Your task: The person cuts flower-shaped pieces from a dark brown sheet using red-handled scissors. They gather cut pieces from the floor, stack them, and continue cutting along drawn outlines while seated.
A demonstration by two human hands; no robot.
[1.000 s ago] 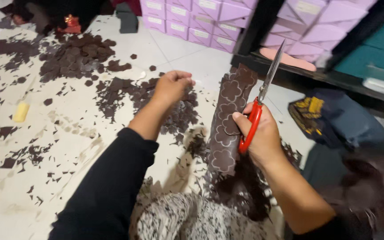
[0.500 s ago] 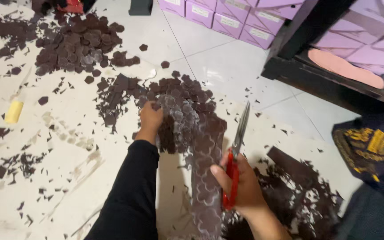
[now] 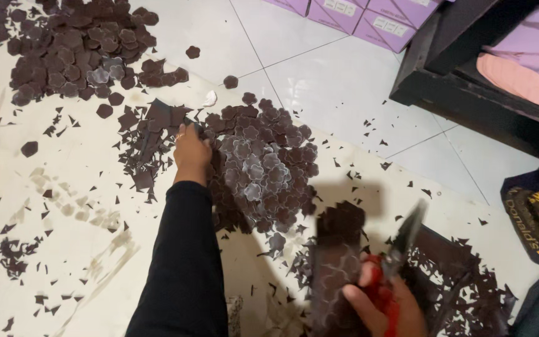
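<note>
Head view: left hand rests loosely closed on flower pile; right hand beside it grips scissors and strip, which might slip

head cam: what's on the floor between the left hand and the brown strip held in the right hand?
In the head view, a heap of brown flower-shaped cutouts fills the stretch between the left hand and the brown strip held with red-handled scissors in the right hand.

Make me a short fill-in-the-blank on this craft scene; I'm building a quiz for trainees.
1. The left hand rests on a pile of brown ___-shaped cutouts.
2. The right hand holds scissors with ___ handles.
3. The right hand also grips a dark ___ strip.

Missing words: flower; red; brown
</note>
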